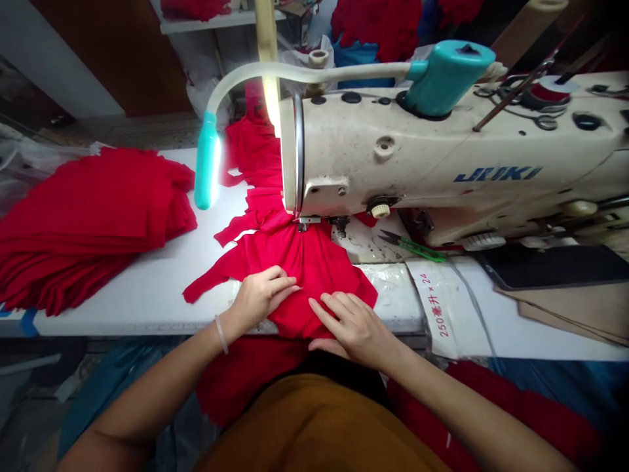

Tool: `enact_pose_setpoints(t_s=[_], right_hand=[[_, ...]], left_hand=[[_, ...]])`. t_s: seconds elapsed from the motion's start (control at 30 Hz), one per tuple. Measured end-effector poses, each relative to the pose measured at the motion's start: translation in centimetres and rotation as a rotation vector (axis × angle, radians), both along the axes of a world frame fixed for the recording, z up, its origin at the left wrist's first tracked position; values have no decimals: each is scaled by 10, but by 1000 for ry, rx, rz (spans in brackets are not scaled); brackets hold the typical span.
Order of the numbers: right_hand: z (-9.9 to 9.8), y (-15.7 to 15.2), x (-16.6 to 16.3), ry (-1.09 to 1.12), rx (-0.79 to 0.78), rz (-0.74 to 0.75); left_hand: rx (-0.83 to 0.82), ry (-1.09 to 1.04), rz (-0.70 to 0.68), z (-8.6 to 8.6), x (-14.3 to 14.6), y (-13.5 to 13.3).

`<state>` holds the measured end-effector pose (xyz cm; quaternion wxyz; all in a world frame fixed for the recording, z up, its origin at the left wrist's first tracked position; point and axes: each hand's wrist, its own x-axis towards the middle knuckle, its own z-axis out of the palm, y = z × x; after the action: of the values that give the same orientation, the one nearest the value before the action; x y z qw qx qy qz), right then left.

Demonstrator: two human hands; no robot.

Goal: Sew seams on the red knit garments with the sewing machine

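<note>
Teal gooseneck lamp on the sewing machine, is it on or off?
On. The teal gooseneck lamp glows bright white along the side of its head that faces the sewing machine.

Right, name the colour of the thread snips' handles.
The handles are green, best seen in the head view.

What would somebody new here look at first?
Probably the bright red cloth, partly under the sewing machine, with the left hand and right hand on it. Next, the glowing turquoise lamp head hanging left of the machine, and the red fabric pile at the picture's left edge.
</note>
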<state>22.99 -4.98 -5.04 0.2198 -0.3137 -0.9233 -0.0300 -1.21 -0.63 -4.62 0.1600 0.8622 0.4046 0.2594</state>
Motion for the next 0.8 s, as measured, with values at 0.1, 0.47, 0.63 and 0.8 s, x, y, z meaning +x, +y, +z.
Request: enact_pose_setpoints(t_s=[0.1, 0.47, 0.63, 0.8], right_hand=[[-7, -7, 4, 37, 24, 8], [-19, -6, 5, 78, 45, -14], [-21, -8, 4, 81, 58, -18], [-23, -9, 4, 68, 58, -26]], left_hand=[[58, 20, 14, 5, 0, 3], [163, 177, 5, -1, 15, -17], [213, 165, 12, 2, 19, -16], [194, 159, -15, 4, 20, -19]])
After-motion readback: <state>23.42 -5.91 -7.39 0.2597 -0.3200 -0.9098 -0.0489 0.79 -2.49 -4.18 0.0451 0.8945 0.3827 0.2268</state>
